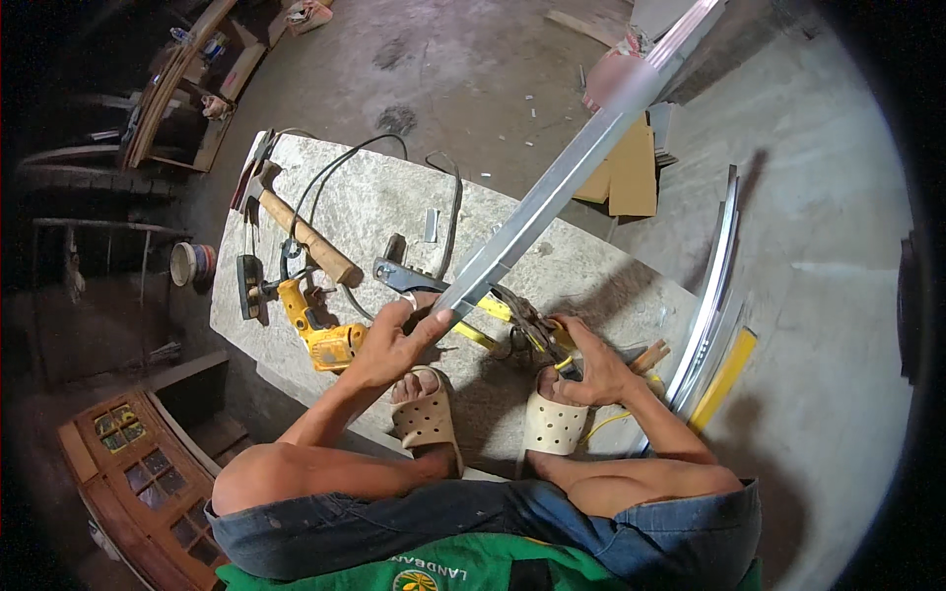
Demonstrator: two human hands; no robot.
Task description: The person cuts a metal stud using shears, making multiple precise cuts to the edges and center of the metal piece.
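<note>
Dusty slab [386,205] underfoot: L hand [392,345] gripped channel [562,187], R hand [598,369] held snips [525,315] nr its end; cut prob. wasn't thru, small metal pc [432,226] lay apart.

white capital lettering [450,572] stands upside down on the front of the wearer's green shirt [325,566], at the lower edge of the view. a round yellow emblem [416,582] sits beside it on the same cloth.
</note>
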